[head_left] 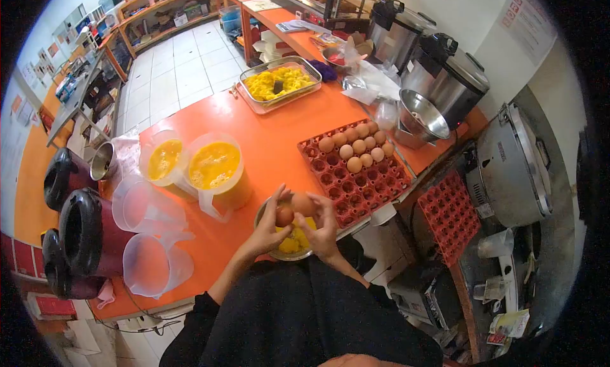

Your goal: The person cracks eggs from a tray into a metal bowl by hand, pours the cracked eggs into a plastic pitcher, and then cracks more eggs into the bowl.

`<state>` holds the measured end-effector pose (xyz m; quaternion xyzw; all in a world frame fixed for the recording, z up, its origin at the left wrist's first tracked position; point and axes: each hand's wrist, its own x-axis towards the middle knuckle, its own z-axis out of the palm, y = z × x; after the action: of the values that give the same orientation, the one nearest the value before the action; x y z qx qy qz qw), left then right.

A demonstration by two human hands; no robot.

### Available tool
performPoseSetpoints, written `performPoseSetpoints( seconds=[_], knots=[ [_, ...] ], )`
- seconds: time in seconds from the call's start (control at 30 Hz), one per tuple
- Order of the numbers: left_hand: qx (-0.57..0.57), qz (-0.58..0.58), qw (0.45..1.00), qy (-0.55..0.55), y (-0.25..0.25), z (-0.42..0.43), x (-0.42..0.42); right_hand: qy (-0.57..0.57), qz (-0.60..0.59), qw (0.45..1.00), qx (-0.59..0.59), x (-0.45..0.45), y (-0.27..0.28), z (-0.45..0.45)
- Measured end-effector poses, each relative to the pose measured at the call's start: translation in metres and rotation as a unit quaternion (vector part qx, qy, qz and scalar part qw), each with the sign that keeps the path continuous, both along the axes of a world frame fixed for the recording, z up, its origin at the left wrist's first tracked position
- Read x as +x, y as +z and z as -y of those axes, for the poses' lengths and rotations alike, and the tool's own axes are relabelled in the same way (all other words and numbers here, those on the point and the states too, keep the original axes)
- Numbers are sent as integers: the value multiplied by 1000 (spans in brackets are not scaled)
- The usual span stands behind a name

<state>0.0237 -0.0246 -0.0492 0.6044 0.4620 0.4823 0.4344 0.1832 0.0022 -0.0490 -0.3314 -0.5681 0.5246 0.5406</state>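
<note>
Near the front edge of the orange table, my left hand [269, 230] has its fingers closed round a brown egg [284, 215]. My right hand [323, 230] grips a second, lighter brown egg [303, 204] close beside the first. Both eggs are over a metal bowl [293, 256] that holds yellow egg, and the hands partly hide the bowl. To the right, a red egg tray [356, 193] has several brown eggs in its back rows. Two plastic jugs of beaten yellow egg, the larger one [244, 188] and the smaller one [152, 176], stand to the left.
Two translucent jugs [146, 205] [155, 265] lie at the left, beside dark lidded containers [89, 233]. A glass dish [311, 87] of yellow food sits at the back. Metal cookers [454, 81], a steel bowl [424, 115] and another red tray [449, 218] are at the right.
</note>
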Motion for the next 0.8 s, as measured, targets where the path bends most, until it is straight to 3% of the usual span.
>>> performPoseSetpoints(
  seconds=[0.1,0.2,0.33,0.43,0.53,0.6,0.7,0.8],
  knots=[
    [7,-7,1000,11,-3,4,-2,-53,-11,996,69,-4,-4,4],
    [7,5,1000,7,-6,5,-4,16,73,996,47,0,-1,5],
    [4,4,1000,-5,-10,2,-8,-79,43,993,76,-1,2,3],
    [43,-52,997,35,-12,-1,-3,16,84,995,43,-5,2,6],
    [33,10,999,9,-4,1,-6,69,-31,988,-135,3,11,-4],
    [48,-53,997,-1,5,3,-10,110,-109,949,-276,13,14,-11],
    [72,-105,992,6,19,2,-11,190,-115,921,-321,24,26,-13],
    [93,-153,983,33,30,6,-9,203,-29,937,-284,27,29,-10]
  ],
)
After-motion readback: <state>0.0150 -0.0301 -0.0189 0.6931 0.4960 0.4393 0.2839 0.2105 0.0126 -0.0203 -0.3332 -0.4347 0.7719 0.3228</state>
